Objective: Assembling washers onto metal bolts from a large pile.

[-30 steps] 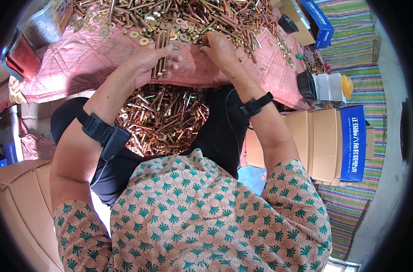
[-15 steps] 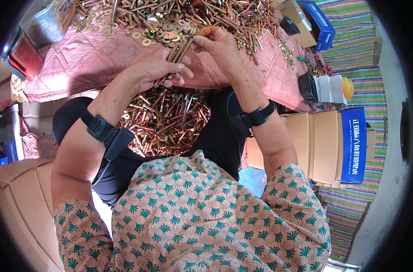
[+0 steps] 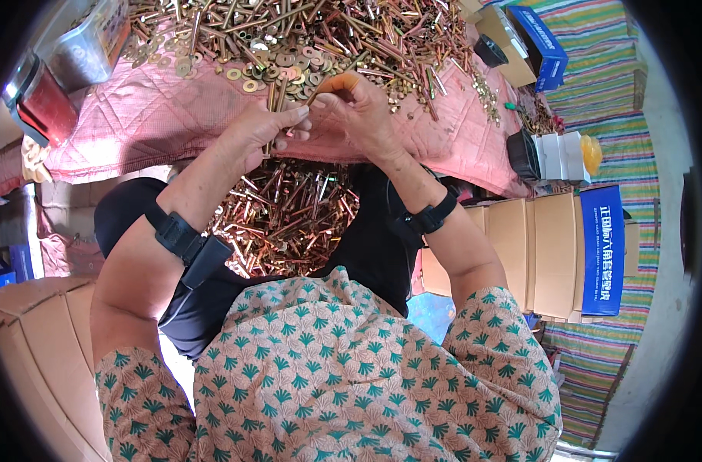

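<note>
My left hand (image 3: 252, 129) is closed round a few long brass-coloured bolts (image 3: 272, 100), held upright over the near edge of the pink cloth. Close on its right, my right hand (image 3: 362, 115) has thumb and forefinger pinched together near the left fingertips. What sits in that pinch is too small to make out. An orange-brown covering shows on the right forefinger. Just beyond the hands lie loose flat washers (image 3: 293, 63). Below them, between my knees, is a heap of bolts (image 3: 289, 215).
A pink quilted cloth (image 3: 166, 115) covers the work surface, with a large pile of bolts (image 3: 397, 38) at the back. A clear plastic tub (image 3: 85, 46) and a red container (image 3: 46, 104) stand left. Cardboard boxes (image 3: 551, 250) and a black tray (image 3: 523, 152) are at right.
Both hands have come slightly nearer to me. The bolts in my left hand have turned more upright, and my right pinch has moved down and left from their upper ends.
</note>
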A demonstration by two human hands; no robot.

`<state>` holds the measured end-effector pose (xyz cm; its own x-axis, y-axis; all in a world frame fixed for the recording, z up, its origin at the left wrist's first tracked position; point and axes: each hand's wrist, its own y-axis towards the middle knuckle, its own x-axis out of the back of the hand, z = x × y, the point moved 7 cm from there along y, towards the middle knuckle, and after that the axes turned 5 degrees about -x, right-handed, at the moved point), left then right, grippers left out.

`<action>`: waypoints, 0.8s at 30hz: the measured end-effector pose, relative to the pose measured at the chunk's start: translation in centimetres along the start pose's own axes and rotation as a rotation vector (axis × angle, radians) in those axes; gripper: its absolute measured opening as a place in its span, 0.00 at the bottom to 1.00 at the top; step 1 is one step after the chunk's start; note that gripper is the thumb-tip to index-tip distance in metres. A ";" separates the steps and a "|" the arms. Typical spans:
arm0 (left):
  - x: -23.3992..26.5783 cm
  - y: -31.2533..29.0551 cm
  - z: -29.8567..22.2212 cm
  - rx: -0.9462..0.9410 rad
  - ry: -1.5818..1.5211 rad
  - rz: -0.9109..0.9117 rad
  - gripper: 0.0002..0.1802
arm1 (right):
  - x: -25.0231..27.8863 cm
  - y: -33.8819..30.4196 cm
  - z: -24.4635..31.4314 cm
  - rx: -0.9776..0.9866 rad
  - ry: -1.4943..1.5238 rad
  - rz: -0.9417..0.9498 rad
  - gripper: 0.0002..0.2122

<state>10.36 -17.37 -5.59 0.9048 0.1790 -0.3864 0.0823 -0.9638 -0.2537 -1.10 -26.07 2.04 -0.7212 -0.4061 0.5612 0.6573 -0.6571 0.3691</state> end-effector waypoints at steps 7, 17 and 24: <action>1.0 -0.2 -0.7 0.000 0.054 -0.105 0.12 | 5.3 3.8 -5.4 -0.276 0.017 -0.161 0.05; 1.0 0.3 -1.1 -0.057 0.038 -0.106 0.11 | 3.9 7.7 -6.6 0.376 -0.745 0.209 0.10; 1.2 0.3 -1.0 -0.056 0.024 -0.108 0.12 | 2.6 7.7 -6.6 0.354 -0.878 0.457 0.12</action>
<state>11.88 -17.65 -5.23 0.8990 0.2786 -0.3378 0.2026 -0.9486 -0.2431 0.67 -36.33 1.46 -0.0693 0.1280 0.9894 0.9555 -0.2764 0.1027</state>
